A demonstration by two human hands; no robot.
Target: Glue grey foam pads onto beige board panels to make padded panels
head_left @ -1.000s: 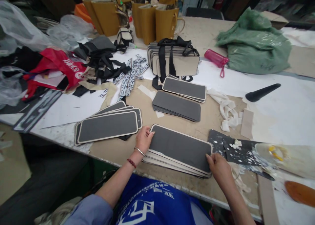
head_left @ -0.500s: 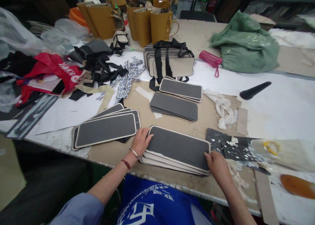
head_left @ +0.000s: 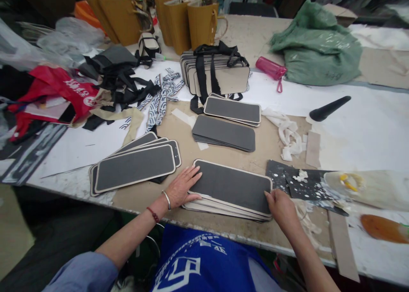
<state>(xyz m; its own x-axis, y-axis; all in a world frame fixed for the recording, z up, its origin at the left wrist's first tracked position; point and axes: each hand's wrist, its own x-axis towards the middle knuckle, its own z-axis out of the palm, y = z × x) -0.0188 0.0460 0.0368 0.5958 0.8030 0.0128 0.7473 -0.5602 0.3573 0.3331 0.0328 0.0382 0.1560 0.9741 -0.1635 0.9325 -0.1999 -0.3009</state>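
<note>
Head view, workroom: a person's left hand point(head_left: 181, 189) lies with fingers spread over the left end of a dark, pale-rimmed top panel point(head_left: 233, 185), while the right hand point(head_left: 283, 207) pinches its right end, thumb on the face and the other fingers curled at the edge, mostly hidden from where I stand. The panel tops a slightly fanned stack point(head_left: 223, 209) at the near side of the desk point(head_left: 239, 30), between a second pile of rimmed panels point(head_left: 136, 168) and a dark, white-spattered board point(head_left: 278, 174). Flat and thin, each piece looks light and fairly stiff, more like board than cloth; the smooth faces would probably slide over one another if pushed. The short ends seem the surest hold, one hand at each, with a gentle grip to spare the pale rim and rounded corners from creasing.
</note>
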